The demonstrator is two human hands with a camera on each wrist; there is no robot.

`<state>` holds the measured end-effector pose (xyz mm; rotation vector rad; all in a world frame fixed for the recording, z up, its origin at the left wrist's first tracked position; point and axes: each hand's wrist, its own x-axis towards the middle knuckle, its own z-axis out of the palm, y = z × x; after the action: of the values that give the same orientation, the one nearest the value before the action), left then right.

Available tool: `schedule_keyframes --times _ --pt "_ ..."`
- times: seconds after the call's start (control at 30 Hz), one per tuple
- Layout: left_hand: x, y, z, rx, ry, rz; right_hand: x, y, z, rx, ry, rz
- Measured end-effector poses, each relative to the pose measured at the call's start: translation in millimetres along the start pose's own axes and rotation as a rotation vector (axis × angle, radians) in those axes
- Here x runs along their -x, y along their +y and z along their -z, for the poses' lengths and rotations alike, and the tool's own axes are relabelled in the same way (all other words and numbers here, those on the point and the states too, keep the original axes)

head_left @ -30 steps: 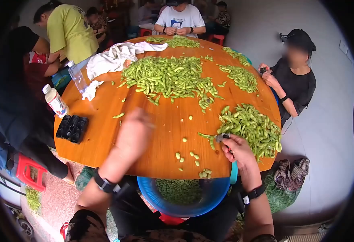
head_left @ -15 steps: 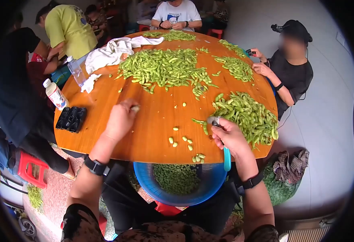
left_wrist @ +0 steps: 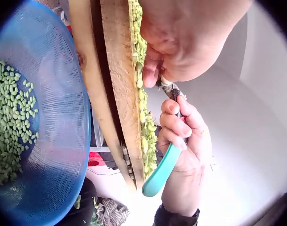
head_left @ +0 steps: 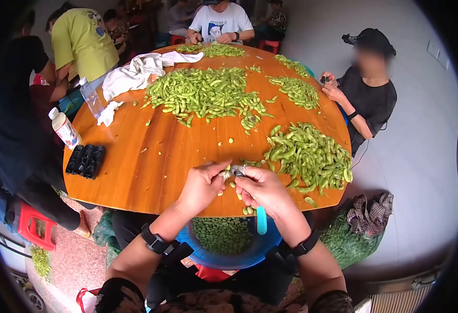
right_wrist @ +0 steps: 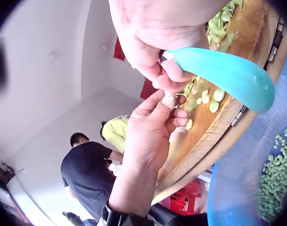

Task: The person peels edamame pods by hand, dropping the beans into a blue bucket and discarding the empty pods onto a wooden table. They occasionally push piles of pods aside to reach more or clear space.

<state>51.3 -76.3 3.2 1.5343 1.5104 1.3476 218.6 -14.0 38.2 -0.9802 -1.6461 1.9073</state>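
Note:
My right hand (head_left: 263, 190) grips a tool with a teal handle (right_wrist: 223, 70); its dark, narrow front part (left_wrist: 176, 94) ends in a grey tip beside the other hand. My left hand (head_left: 200, 185) meets it over the table's near edge, thumb and fingers pinching a bit of green bean pod (head_left: 228, 168), mostly hidden. A pale covering (right_wrist: 169, 100) shows at the left thumb's tip. A heap of green pods (head_left: 310, 156) lies right of the hands. Loose shelled beans (right_wrist: 214, 106) are on the wood below them.
A blue basket (left_wrist: 63, 94) with shelled beans stands under the edge of the wooden table (head_left: 119, 172). Farther back are a big pod heap (head_left: 203, 91), white cloth (head_left: 135, 75), bottles (head_left: 64, 128) and a black tray (head_left: 85, 160). People (head_left: 370, 99) are around the table.
My left hand has come from the table's left side across to the right hand. The right hand, still gripping the teal-handled tool, has moved left and a little nearer to me.

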Motion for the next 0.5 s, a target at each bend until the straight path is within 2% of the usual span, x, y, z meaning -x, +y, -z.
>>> schedule_keyframes --times 0.2,0.33,0.43,0.5 --pt "4.2 -1.1 -2.8 -0.181 0.046 -0.162 -2.4 9.4 -2.6 -0.012 0.006 0.031" --pt "5.3 -3.6 -10.4 -0.193 0.066 -0.181 -6.7 18.9 -0.6 -0.14 -0.021 0.06" --pt "5.6 -3.1 -13.9 -0.062 0.05 -0.114 -9.8 23.3 4.2 -0.225 -0.053 0.077" --pt "1.9 -4.5 -16.7 0.139 0.008 -0.047 -8.6 22.7 8.7 -0.248 -0.052 0.056"
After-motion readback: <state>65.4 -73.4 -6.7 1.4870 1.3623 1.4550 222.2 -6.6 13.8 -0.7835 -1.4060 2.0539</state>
